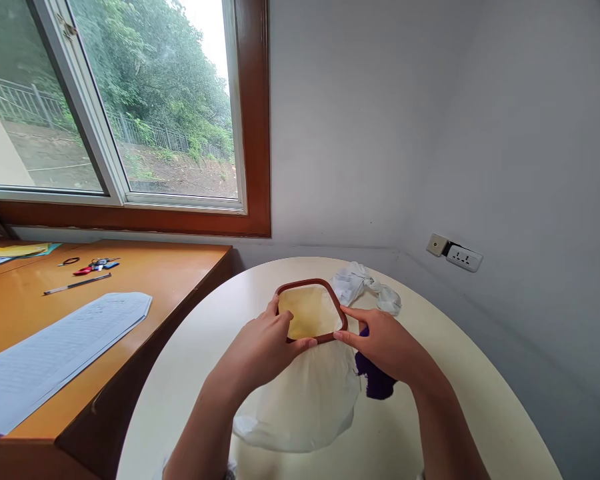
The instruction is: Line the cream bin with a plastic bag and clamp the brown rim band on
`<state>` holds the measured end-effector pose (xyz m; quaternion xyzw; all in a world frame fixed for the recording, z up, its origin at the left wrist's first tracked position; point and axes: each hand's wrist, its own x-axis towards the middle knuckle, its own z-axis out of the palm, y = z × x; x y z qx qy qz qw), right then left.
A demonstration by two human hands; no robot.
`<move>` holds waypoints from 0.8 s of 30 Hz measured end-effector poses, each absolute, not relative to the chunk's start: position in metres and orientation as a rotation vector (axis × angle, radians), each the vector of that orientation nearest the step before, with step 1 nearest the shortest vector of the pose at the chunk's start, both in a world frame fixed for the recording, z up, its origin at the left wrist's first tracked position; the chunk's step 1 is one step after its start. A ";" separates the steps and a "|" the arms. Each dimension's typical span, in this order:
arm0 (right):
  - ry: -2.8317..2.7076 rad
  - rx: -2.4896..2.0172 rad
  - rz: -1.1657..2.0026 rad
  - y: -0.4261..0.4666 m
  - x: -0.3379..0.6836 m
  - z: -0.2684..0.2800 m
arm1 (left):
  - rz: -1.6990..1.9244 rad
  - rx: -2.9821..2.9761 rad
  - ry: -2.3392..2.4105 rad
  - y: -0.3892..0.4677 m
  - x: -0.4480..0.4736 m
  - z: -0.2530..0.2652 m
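A brown rounded-square rim (345, 320) sits around the mouth of what looks like a small bin, with a pale yellowish inside (307, 310). From under the rim a thin, translucent white plastic bag (305, 400) spreads down toward the table's near side. My left hand (260, 343) is closed on the rim's left side and front, thumb along the front edge. Pinching the right side near the front corner is my right hand (385, 343). Partly hidden under that hand lies a dark purple cloth (377, 379). What stands beneath the bag is hidden.
A crumpled white plastic bag (353, 283) lies behind the rim on the round cream table (205, 353). To the left, an orange-brown desk (180, 267) holds papers (70, 353), a pen (77, 285) and scissors (87, 269). A wall socket (464, 257) is at right.
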<state>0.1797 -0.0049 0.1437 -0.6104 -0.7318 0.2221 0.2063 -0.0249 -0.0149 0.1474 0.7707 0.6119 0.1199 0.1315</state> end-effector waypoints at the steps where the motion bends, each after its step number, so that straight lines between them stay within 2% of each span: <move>1: -2.039 -1.703 0.619 -0.005 0.180 0.144 | 0.348 2.238 1.778 -0.015 -0.025 0.147; 24: -2.060 -1.713 0.560 -0.004 0.179 0.142 | 0.311 2.353 1.783 -0.017 -0.026 0.151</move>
